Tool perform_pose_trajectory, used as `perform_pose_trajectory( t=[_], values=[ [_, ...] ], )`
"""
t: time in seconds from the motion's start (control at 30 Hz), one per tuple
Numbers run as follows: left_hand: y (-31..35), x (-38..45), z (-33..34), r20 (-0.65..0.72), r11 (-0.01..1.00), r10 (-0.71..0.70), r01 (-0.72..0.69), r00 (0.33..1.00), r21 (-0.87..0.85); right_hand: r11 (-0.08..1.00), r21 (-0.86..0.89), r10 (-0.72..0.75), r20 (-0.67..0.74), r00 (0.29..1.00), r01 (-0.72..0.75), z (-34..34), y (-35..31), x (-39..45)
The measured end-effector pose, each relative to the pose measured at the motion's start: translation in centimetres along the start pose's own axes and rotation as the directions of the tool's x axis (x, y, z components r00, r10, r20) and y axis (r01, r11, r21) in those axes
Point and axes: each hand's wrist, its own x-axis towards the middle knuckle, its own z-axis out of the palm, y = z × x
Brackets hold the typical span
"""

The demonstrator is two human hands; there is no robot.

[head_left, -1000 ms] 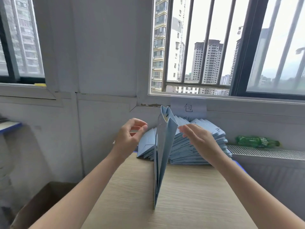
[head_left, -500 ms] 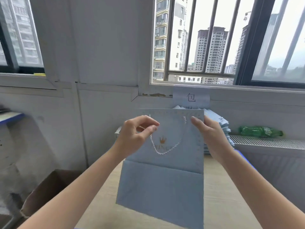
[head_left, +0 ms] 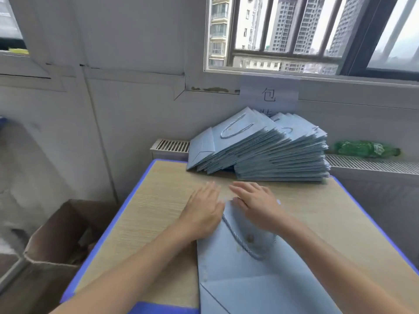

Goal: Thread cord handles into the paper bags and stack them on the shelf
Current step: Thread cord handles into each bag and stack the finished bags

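Note:
A light blue paper bag [head_left: 249, 279] lies flat on the wooden table [head_left: 154, 214], its twisted cord handle [head_left: 238, 239] looped across its upper face. My left hand [head_left: 203, 210] rests flat on the bag's top left corner, fingers straight. My right hand [head_left: 256, 203] lies flat over the bag's top edge, fingers stretched forward. Behind them, against the wall, sits a slumped stack of blue bags [head_left: 260, 148] with cord handles showing on the top ones.
An open cardboard box [head_left: 56, 241] stands on the floor left of the table. A radiator grille [head_left: 371, 165] runs under the window, with a green plastic bottle [head_left: 367, 148] lying on it. The table has a blue edge band.
The bag was held upright in both hands in front of me; now it lies flat on the table with both hands pressed open on its top. The view has tilted down.

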Motion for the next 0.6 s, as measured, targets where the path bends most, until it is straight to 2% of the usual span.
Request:
perform_pose_trajectory(
  t=[0.07,0.17,0.43,0.53,0.6],
  values=[
    [0.2,0.3,1.7,0.052,0.988,0.003,-0.011,0.999,0.152,1.0,0.002,-0.023,0.102,0.994,0.023,2.1,-0.6,0.2],
    [-0.5,0.7,2.7,0.079,0.974,0.006,-0.024,0.997,0.223,1.0,-0.024,-0.003,0.16,0.987,0.007,3.7,0.0,0.7],
    [-0.7,0.8,3.0,0.153,0.975,-0.013,-0.022,0.988,0.222,1.0,-0.015,-0.005,0.158,0.987,0.007,4.5,-0.2,0.6],
    [-1.1,1.4,2.1,0.241,0.981,0.017,-0.062,0.97,0.181,0.996,0.087,0.0,0.081,0.997,-0.007,4.3,-0.1,1.1],
    [-1.6,2.5,1.0,0.329,0.985,0.023,-0.078,0.944,0.154,0.978,0.207,-0.041,0.11,0.993,0.018,3.6,0.3,1.8]
  ],
)
